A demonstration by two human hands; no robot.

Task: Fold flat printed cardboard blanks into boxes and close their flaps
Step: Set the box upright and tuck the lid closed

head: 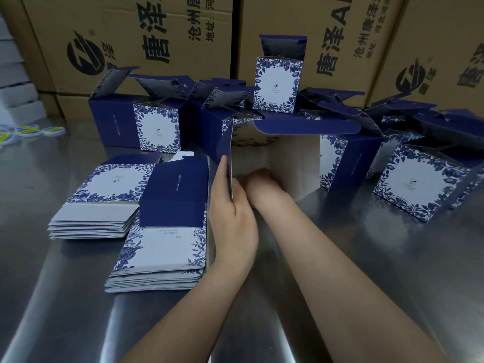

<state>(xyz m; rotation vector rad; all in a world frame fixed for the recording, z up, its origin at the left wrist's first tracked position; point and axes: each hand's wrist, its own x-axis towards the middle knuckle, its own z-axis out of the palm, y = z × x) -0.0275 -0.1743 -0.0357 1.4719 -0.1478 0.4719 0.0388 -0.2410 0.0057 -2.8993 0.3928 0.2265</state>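
**Two hands at a half-formed box on a steel surface**

- **Left hand**: pinches the left wall of the half-formed box. The fingers lie along the blue outside and the thumb is on the pale inside.
- **Right hand**: reaches into the box mouth with the knuckles uppermost. Its fingers are tucked out of sight, so I cannot tell whether it grips anything.
- **The box**: sits mid-surface with its mouth towards the person and its pale interior showing. One blue flap juts out level across the top.
- **Near stack of flat blanks**: lies just left of the left hand. The top sheet shows a blue panel and a floral panel.
- **Second stack of blanks**: lies farther left, beside the first, floral face up.
- **Row of folded boxes**: stands behind the hands with top flaps open and blue-and-white floral fronts.
- **Upright box**: stands higher than the rest, its lid flap raised.
- **Tilted folded box**: sits to the right among further boxes.
- **Brown shipping cartons**: line the back and carry black print.
- **White blocks**: are stacked at the far left edge.
- **Small yellow-green pieces**: lie at the far left edge, too blurred to identify.
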